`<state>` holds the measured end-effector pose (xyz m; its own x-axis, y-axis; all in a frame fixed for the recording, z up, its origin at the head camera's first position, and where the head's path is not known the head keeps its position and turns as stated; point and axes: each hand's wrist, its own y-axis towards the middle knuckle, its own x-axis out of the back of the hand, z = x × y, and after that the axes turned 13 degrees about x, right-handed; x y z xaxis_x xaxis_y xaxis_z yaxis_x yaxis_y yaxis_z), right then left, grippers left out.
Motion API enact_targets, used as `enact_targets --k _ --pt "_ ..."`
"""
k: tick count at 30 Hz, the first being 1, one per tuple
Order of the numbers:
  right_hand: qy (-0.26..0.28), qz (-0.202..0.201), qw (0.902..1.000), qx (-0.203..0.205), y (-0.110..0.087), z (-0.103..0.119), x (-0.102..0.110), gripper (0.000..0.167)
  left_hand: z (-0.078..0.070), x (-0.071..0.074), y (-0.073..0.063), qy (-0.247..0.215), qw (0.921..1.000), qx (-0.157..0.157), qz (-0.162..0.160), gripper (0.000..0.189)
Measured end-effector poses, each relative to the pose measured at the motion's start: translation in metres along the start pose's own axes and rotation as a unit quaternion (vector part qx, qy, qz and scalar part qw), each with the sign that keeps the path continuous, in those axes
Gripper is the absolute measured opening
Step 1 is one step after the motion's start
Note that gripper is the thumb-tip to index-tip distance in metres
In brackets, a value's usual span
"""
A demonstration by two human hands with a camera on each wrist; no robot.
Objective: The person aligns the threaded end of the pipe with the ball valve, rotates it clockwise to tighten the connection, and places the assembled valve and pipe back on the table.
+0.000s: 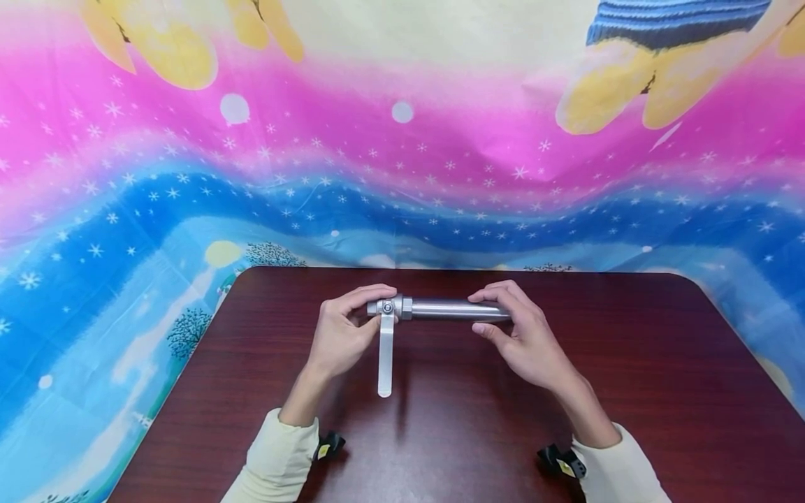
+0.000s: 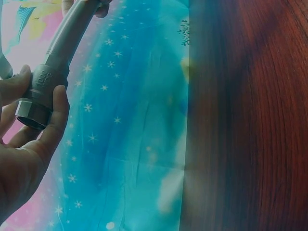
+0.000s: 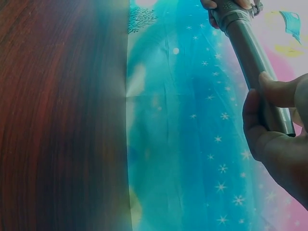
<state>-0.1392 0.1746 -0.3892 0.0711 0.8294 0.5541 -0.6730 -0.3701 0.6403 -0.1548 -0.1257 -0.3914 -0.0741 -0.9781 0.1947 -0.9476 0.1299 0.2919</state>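
A metal ball valve [image 1: 399,307] with a flat lever handle [image 1: 386,363] is joined to a straight steel pipe [image 1: 453,309], and the two are held level above the table. My left hand [image 1: 342,335] grips the valve body between thumb and fingers; the lever points toward me. In the left wrist view the valve's hexagonal open end [image 2: 33,114] shows between the fingers. My right hand [image 1: 525,335] holds the pipe's far right end, thumb on the near side and fingers over the far side. In the right wrist view the pipe end [image 3: 284,126] pokes out past the fingers.
A dark reddish wooden table [image 1: 453,433] lies below the hands. Behind it hangs a colourful printed cloth [image 1: 402,181] with snowflakes, which also runs along the table's sides. Black wrist camera mounts [image 1: 562,461] sit by both pale sleeves [image 1: 277,447].
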Motion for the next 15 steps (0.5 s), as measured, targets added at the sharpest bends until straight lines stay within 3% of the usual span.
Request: enact_targets --k 15 --pt "-0.007 -0.002 1.0000 -0.006 0.0007 0.0004 0.0006 0.042 0.0004 0.0011 0.0000 -0.005 1.0000 0.000 0.000 0.040"
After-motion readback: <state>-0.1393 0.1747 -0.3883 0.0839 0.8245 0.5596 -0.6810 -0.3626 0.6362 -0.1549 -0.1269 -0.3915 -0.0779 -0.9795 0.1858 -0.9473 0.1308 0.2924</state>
